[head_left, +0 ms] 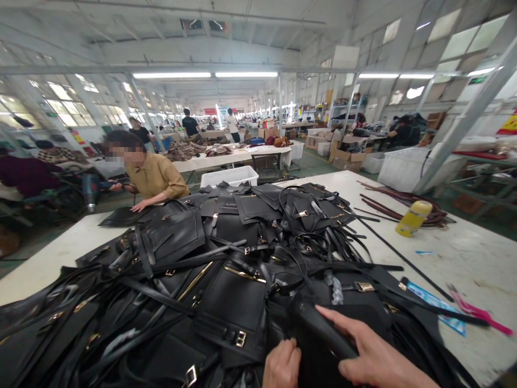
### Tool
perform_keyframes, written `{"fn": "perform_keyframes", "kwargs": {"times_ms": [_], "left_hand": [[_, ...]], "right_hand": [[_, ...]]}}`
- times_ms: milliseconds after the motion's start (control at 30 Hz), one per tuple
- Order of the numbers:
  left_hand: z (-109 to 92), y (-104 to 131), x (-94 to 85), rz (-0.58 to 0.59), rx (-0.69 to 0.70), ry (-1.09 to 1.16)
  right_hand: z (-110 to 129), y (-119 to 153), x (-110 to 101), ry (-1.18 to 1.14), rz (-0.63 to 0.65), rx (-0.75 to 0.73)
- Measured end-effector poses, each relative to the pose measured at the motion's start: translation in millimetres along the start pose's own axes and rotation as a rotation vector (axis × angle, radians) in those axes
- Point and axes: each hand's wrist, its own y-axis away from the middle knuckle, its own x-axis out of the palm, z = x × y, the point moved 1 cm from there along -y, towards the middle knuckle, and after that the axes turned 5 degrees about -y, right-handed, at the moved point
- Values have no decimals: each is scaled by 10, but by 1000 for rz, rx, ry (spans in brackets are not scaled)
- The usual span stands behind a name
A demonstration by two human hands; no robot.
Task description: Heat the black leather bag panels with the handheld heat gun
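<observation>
At the lower edge my left hand [281, 364] is closed, its curled fingers pressed on the edge of a black leather bag [307, 353]. Just right of it, my right hand [369, 345] grips a black handheld tool [323, 326] with a thick rounded body. The tool's far end blends into the dark leather, so its exact kind is unclear. Beside my left hand lies another black bag [234, 302] with a gold zipper and buckle. Straps and gold buckles of more bags surround both hands.
Black bags pile across the white table [476, 248]. On its right lie brown straps [388, 202], a yellow bottle [414, 218], a blue-and-white packet [436, 307] and a pink-handled tool [480, 312]. At left, a co-worker [155, 175] holds a heat gun [91, 188]. A white bin [230, 176] stands beyond.
</observation>
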Motion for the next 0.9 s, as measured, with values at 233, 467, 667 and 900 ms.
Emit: {"fn": "perform_keyframes", "kwargs": {"times_ms": [233, 467, 667, 900], "left_hand": [[50, 49, -53, 0, -18, 66], [61, 32, -120, 18, -53, 127], [42, 28, -79, 31, -48, 147], [34, 36, -115, 40, -84, 128]], "right_hand": [[-220, -222, 203, 54, 53, -4], [-20, -177, -4, -62, -72, -84], [-74, 60, 55, 102, 54, 6], [-247, -77, 138, 221, -40, -12]]}}
